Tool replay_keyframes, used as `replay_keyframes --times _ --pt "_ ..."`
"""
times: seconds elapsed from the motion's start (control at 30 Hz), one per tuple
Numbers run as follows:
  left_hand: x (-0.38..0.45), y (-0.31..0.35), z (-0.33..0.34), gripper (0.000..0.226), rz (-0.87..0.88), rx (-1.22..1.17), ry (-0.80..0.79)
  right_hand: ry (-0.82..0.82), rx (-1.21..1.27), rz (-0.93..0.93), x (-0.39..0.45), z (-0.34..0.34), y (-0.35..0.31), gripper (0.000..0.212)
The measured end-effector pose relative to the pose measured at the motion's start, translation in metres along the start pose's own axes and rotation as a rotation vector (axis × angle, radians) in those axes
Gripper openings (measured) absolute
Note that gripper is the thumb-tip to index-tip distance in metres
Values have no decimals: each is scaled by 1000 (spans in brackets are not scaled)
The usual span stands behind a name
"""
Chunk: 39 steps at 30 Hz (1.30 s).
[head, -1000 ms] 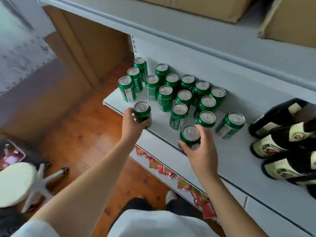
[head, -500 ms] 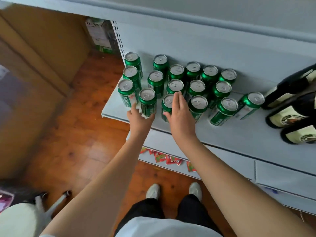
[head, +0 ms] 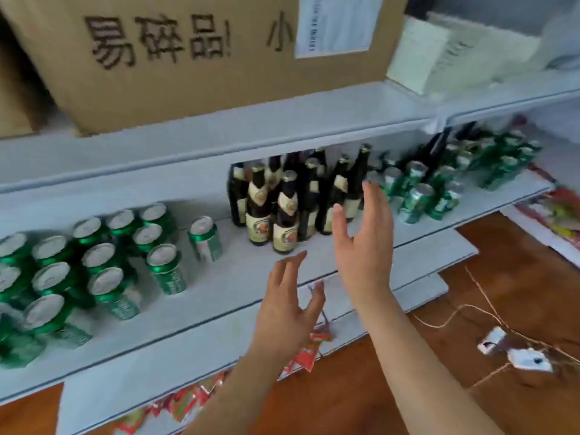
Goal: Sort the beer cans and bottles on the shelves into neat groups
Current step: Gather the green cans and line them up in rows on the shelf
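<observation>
1. Two bare hands hover in front of the shelf, holding nothing; the left hand has its fingers spread and loosely bent at centre frame; the right hand is raised with fingers straight and apart, just before the brown bottles.
2. Green cans sit grouped at left; one stray can stands between them and the bottles; more cans mix with bottles at upper right.
3. Judgement: grip each bottle low on its body, one at a time; slide rather than lift, so neighbours stay upright.
</observation>
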<state>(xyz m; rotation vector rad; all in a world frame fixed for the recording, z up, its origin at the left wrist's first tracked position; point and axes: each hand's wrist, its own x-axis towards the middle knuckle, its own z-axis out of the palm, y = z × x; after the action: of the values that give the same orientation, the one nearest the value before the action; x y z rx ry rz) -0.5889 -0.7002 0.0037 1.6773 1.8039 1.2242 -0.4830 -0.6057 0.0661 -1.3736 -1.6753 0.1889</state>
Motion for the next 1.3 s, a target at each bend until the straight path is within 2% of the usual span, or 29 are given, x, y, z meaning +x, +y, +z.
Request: replay_keyframes --times 0.13,0.23,0.43,0.73,0.8,0.93,1.07,1.2,1.3 --pt "35 71 128 63 18 -75 -145 37 21 131 47 -109 113 64" --pt "54 118 212 54 31 -65 -171 71 12 160 78 -174 187 66" --pt "94 169 317 52 -7 -70 -201 34 53 235 132 -231 302 62" --pt "210 169 451 44 -95 -184 -190 2 124 415 220 -195 447 65" --pt "241 172 485 44 -108 -188 -210 -4 128 442 249 -185 476 67" --pt "303 186 541 46 -245 -185 -295 -78 74 529 307 -171 532 74" --pt "356 185 577 48 -324 -79 -353 -225 33 471 358 -143 582 85" --pt "372 172 598 49 -334 -14 -340 -350 0 432 392 -102 631 101" --pt "370 166 611 51 -364 17 -287 -390 90 396 406 -83 657 92"
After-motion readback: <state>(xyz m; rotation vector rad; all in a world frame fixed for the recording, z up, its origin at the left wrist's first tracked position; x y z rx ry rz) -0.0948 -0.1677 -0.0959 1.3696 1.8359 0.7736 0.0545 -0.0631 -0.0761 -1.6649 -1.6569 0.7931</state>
